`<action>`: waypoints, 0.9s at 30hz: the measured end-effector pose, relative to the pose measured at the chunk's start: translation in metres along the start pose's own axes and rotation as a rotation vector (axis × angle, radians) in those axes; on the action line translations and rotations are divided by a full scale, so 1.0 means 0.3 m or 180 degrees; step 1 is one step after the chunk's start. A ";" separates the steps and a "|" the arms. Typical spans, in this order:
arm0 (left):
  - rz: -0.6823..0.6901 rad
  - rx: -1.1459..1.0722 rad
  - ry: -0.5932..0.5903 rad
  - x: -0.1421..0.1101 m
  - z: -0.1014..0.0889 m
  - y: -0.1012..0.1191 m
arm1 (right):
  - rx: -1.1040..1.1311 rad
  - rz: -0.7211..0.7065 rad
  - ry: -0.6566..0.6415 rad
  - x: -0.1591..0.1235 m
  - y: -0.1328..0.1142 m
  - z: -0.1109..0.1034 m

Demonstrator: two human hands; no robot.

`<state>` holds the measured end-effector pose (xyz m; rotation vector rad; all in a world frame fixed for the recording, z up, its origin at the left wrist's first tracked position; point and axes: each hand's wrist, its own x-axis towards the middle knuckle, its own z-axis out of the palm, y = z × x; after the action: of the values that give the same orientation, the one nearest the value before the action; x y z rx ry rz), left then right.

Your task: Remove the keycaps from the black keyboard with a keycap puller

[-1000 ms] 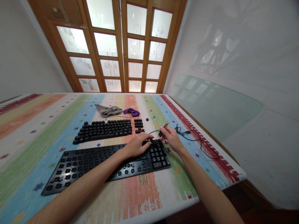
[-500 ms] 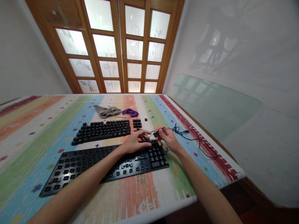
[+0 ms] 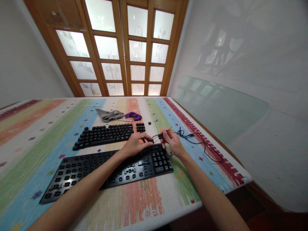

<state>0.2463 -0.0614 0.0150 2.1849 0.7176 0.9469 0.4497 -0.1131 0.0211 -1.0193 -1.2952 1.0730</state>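
Above the upper right of a black keyboard [image 3: 144, 173], my right hand [image 3: 170, 139] grips a keycap puller [image 3: 160, 136] with a dark handle and thin wire loops. Its wires reach left toward my left hand [image 3: 138, 144]. Thumb and forefinger of that hand pinch a small black keycap [image 3: 152, 141] at the wire ends. The keyboard's number pad [image 3: 160, 159] still carries caps, while bare switch sockets show across its left and middle. Behind it, loose black keycaps [image 3: 103, 134] lie in keyboard order, with a smaller group [image 3: 140, 127] beside them.
A grey cloth [image 3: 109, 115] and a purple cloth [image 3: 133, 116] lie farther back. One single keycap [image 3: 149, 123] sits right of the small group. The black cable [image 3: 204, 142] coils on the right of the striped tablecloth [image 3: 146, 205], near the table edge and wall.
My left fingers have closed from a spread pose into a pinch on the keycap at the puller's wires. My right hand keeps the puller in nearly the same place.
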 end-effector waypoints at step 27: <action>0.0474 0.0964 0.0201 0.187 -0.029 -0.060 | -0.0389 -0.0210 0.0247 0.003 0.013 -0.013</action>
<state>0.2688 -0.0083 0.0302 2.5111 0.7786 1.0422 0.4534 -0.1113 0.0174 -1.0911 -1.3349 0.9050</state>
